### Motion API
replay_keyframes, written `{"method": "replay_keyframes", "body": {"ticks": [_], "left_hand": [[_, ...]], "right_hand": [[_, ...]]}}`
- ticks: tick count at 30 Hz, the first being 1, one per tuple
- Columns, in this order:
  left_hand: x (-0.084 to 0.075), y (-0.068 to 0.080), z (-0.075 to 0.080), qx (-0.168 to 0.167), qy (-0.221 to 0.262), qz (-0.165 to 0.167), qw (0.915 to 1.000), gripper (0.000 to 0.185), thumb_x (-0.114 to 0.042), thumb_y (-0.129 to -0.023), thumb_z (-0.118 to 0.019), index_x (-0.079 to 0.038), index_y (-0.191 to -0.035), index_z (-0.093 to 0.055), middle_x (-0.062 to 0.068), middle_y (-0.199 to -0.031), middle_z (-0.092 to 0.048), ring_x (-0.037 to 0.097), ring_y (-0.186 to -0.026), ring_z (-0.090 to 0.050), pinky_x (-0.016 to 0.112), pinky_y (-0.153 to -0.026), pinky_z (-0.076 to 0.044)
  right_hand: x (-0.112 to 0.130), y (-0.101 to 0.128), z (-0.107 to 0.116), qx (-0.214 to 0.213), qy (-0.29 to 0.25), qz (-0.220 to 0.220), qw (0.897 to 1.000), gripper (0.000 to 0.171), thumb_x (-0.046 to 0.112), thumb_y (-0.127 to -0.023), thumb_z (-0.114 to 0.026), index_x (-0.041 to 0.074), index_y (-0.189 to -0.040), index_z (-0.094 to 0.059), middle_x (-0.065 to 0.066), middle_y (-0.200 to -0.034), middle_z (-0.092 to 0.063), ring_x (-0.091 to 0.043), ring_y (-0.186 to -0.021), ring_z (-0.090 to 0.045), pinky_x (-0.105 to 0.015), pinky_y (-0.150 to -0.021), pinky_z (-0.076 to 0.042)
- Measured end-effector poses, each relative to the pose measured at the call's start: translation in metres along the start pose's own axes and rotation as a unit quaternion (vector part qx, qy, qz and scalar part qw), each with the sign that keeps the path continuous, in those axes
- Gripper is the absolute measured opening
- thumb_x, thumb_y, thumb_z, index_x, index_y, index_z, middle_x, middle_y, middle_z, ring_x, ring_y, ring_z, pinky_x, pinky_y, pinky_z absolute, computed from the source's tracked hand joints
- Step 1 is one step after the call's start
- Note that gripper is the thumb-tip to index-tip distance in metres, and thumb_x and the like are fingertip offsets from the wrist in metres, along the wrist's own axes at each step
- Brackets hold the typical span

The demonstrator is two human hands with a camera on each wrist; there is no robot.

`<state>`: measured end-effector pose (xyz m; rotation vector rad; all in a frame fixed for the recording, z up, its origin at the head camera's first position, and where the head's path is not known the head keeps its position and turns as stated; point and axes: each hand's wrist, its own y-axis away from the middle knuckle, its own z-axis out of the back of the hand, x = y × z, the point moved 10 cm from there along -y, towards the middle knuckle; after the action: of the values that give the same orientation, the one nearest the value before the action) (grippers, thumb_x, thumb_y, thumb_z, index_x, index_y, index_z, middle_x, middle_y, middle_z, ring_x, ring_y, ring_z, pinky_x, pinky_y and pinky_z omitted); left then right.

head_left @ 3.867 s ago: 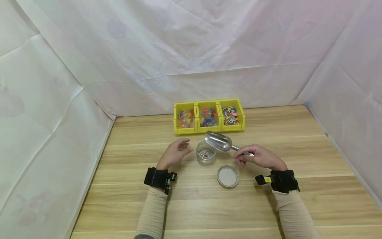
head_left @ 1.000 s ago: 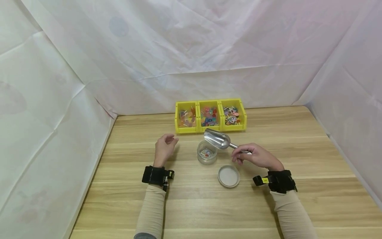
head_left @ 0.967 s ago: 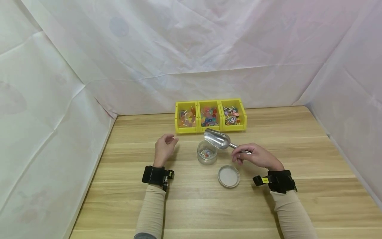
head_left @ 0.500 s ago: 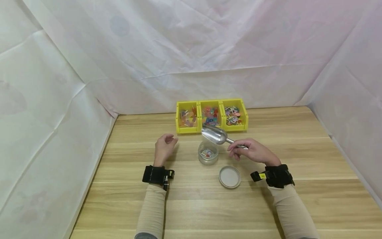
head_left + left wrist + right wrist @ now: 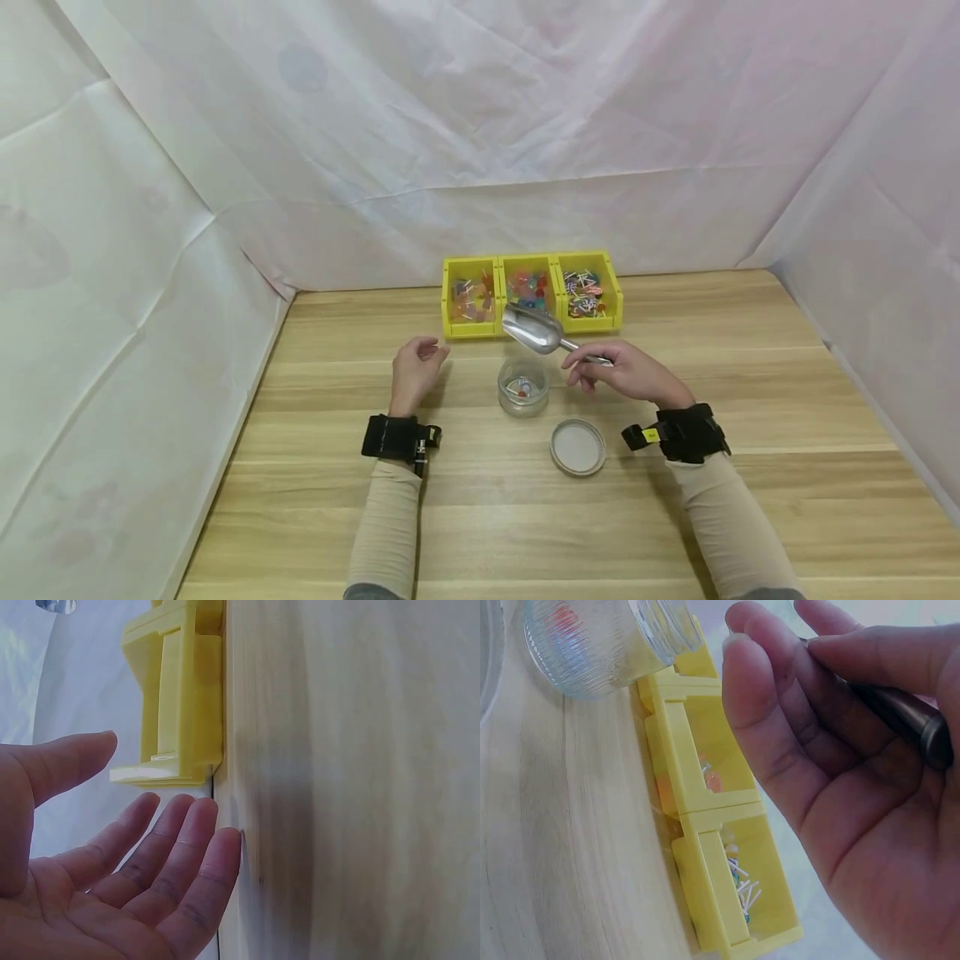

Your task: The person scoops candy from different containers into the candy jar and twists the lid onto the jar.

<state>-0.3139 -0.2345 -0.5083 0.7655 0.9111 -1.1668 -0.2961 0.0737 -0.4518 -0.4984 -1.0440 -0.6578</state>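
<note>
My right hand (image 5: 626, 371) holds a metal scoop (image 5: 534, 330) by its handle, thumb and fingers curled round it. The scoop's bowl points left, above and behind a glass jar (image 5: 523, 406), overlapping the front of the yellow bins (image 5: 472, 328) in the head view; no candy shows in it. A few small lollipops lie at the bottom of the jar. In the right wrist view the dark handle end (image 5: 922, 727) rests against the palm. Left of the jar, my left hand (image 5: 416, 375) hovers with loosely bent fingers (image 5: 199, 874) and nothing between them.
The three joined bins hold assorted candies, with striped lollipops (image 5: 585, 296) in the right one. A round lid (image 5: 577, 447) lies in front of the jar on the wooden table (image 5: 487, 533). White cloth (image 5: 480, 125) hangs behind and at both sides.
The right hand has carried the scoop left and away from the body, off the jar's mouth toward the bins. Since the earliest frame, the left hand has drawn back left from the jar.
</note>
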Motion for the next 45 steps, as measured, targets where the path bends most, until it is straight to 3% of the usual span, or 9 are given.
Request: {"method": "replay_keyframes", "body": {"ticks": [5,12,19,26,31,36,45], "left_hand": [[0.001,-0.002,0.000,-0.003,-0.001,0.005,1.0000,0.038,-0.026,-0.094,-0.069,-0.001,-0.123,-0.065,0.017,-0.118,-0.067,0.032,-0.111,-0.063,0.045,-0.094,-0.052],[-0.001,-0.005,0.001,-0.008,0.002,0.005,1.0000,0.040,-0.027,-0.093,-0.069,-0.001,-0.122,-0.064,0.019,-0.117,-0.067,0.032,-0.110,-0.063,0.045,-0.095,-0.052],[-0.004,-0.006,0.000,-0.001,0.009,0.005,1.0000,0.039,-0.028,-0.094,-0.068,-0.002,-0.123,-0.064,0.018,-0.117,-0.067,0.032,-0.111,-0.063,0.045,-0.094,-0.052],[-0.019,0.000,-0.004,0.009,0.013,-0.013,0.9998,0.040,-0.029,-0.094,-0.068,0.000,-0.122,-0.065,0.017,-0.116,-0.068,0.031,-0.109,-0.064,0.043,-0.094,-0.052],[-0.030,0.007,-0.011,0.023,0.016,-0.024,0.9993,0.040,-0.028,-0.094,-0.068,0.000,-0.123,-0.065,0.016,-0.117,-0.068,0.030,-0.109,-0.063,0.044,-0.095,-0.052],[-0.035,0.011,-0.021,0.034,0.011,-0.032,0.9988,0.036,-0.027,-0.094,-0.069,-0.003,-0.120,-0.066,0.014,-0.116,-0.069,0.028,-0.108,-0.065,0.042,-0.095,-0.053],[-0.046,0.015,-0.035,0.049,0.017,-0.040,0.9978,0.037,-0.030,-0.094,-0.068,-0.004,-0.121,-0.066,0.012,-0.114,-0.070,0.026,-0.106,-0.065,0.041,-0.092,-0.054]], "right_hand": [[0.003,-0.005,0.000,-0.004,0.006,-0.002,1.000,0.020,0.008,-0.104,-0.051,0.010,-0.111,-0.069,-0.025,-0.094,-0.069,-0.029,-0.074,-0.065,-0.040,-0.069,-0.057],[0.004,-0.012,-0.001,0.004,0.006,-0.005,1.000,0.024,0.008,-0.104,-0.050,-0.004,-0.116,-0.066,-0.023,-0.093,-0.070,-0.032,-0.075,-0.064,-0.042,-0.069,-0.057],[0.005,-0.018,-0.001,-0.006,0.001,-0.004,1.000,0.022,0.009,-0.104,-0.049,0.006,-0.116,-0.068,-0.025,-0.094,-0.070,-0.030,-0.073,-0.065,-0.044,-0.069,-0.058],[0.002,-0.025,-0.004,-0.020,-0.014,-0.025,0.999,0.025,0.011,-0.103,-0.052,-0.002,-0.120,-0.065,-0.028,-0.096,-0.070,-0.038,-0.075,-0.066,-0.053,-0.072,-0.057],[-0.001,-0.034,-0.005,-0.026,0.005,-0.036,0.999,0.026,0.016,-0.104,-0.051,0.003,-0.122,-0.066,-0.021,-0.095,-0.072,-0.032,-0.075,-0.066,-0.053,-0.072,-0.056],[-0.006,-0.043,-0.006,-0.023,0.009,-0.037,0.999,0.028,0.018,-0.105,-0.051,0.003,-0.123,-0.065,-0.014,-0.094,-0.073,-0.037,-0.078,-0.065,-0.050,-0.073,-0.056],[-0.001,-0.061,-0.011,-0.015,0.006,-0.042,0.999,0.026,0.017,-0.105,-0.049,0.009,-0.123,-0.066,-0.020,-0.097,-0.072,-0.031,-0.077,-0.065,-0.055,-0.075,-0.054]]}}
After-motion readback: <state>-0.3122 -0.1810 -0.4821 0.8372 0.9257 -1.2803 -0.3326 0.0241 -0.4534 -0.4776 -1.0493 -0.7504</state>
